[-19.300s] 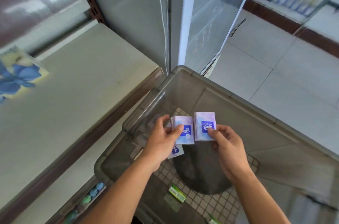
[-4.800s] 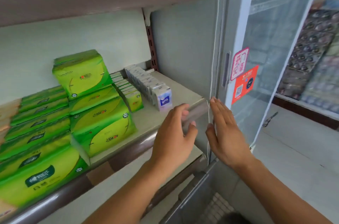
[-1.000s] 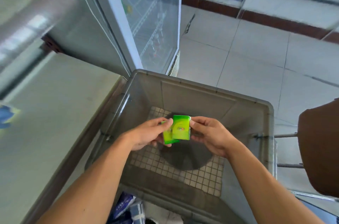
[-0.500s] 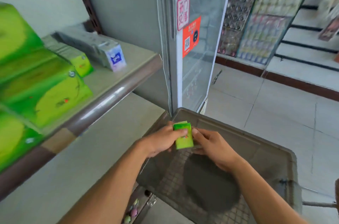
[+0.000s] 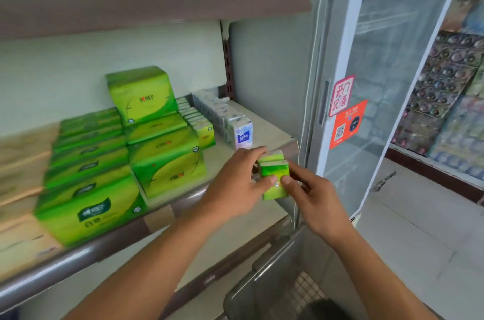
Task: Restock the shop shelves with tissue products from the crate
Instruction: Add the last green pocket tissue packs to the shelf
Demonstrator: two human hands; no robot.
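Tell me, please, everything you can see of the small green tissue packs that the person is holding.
The small green tissue packs are pocket-sized, in glossy bright green wrap with a paler top edge. At least two are pressed together, upright and slightly tilted. The left hand and the right hand pinch them between them, thumbs on the front face. They are held at the front right corner of the shelf, just ahead of the blue-and-white pack row.

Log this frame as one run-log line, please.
stage: carrying to shelf | left hand: holds green pocket tissue packs | right hand: holds same packs | packs: above shelf front edge, not yet placed
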